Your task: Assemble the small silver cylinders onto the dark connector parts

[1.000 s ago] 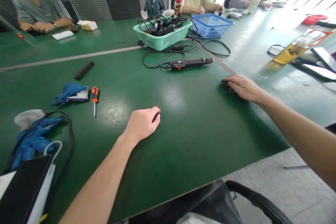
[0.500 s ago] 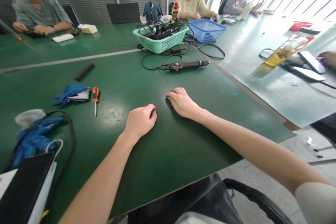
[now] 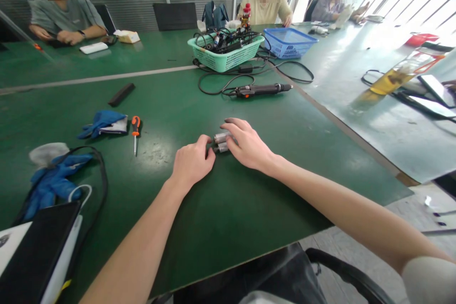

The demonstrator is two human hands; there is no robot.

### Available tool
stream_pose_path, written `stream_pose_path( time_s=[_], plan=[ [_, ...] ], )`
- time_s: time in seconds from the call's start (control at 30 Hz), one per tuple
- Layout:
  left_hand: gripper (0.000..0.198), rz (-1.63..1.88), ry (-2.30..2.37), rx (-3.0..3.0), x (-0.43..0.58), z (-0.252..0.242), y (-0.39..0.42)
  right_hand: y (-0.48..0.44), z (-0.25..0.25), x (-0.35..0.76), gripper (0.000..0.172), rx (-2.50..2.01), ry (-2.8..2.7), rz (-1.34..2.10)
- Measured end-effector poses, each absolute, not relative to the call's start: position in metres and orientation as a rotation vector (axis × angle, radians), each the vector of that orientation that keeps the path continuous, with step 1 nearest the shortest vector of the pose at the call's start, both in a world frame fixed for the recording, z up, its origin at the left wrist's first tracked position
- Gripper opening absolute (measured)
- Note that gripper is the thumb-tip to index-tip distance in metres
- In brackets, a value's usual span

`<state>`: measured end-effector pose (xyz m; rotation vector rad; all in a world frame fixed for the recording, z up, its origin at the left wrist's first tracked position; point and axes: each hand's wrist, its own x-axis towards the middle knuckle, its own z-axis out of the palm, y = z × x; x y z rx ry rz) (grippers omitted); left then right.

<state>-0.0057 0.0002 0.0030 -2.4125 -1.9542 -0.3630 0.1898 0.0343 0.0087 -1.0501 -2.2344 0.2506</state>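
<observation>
The two silver cylinders (image 3: pixel 220 138) lie side by side near the centre of the frame, between the person's hands and low over the surface (image 3: pixel 249 218); whether they rest on it cannot be told.

The right hand (image 3: pixel 251 147) has its fingers curled over their right part, closed around the pair with the thumb on the near side and the other fingers on the far side. The left hand (image 3: pixel 193 159) is at their left ends, thumb and forefinger bent towards each other with a dark gap between; whether these pinch anything cannot be told.

The grey sheen suggests bare metal: probably stiff, hard to dent, and fairly heavy for their bulk. Smooth round sides would likely slip or roll under a loose grip, and one could slide along the other if they are not joined, which the view does not settle. The surest hold seems to be across both bodies at mid-length, thumb opposite the fingers. The left ends look more detailed and perhaps more delicate, so a light touch suits them.
</observation>
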Motion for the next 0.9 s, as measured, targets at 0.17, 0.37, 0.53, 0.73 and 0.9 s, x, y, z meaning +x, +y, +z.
stream_pose_path(
  time_s=[0.17, 0.37, 0.53, 0.73, 0.9],
  plan=[
    [0.045, -0.332, -1.838, -2.487, -0.004, 0.003, 0.004, 0.024, 0.002, 0.207, 0.027, -0.987, -2.328, 0.166],
    [0.053, -0.329, -1.797, -2.541, -0.002, 0.004, 0.008, 0.028, -0.004, 0.205, 0.024, -0.964, -2.418, 0.209],
    [0.053, -0.343, -1.809, -2.541, 0.000, 0.004, 0.010, 0.028, 0.005, 0.217, 0.020, -0.987, -2.481, 0.243],
    [0.052, -0.334, -1.798, -2.514, 0.003, 0.002, 0.011, 0.019, 0.012, 0.231, 0.020, -0.892, -2.575, 0.386],
    [0.052, -0.331, -1.798, -2.500, 0.005, 0.003, 0.009, 0.018, 0.011, 0.228, 0.018, -0.906, -2.563, 0.409]
  ],
)
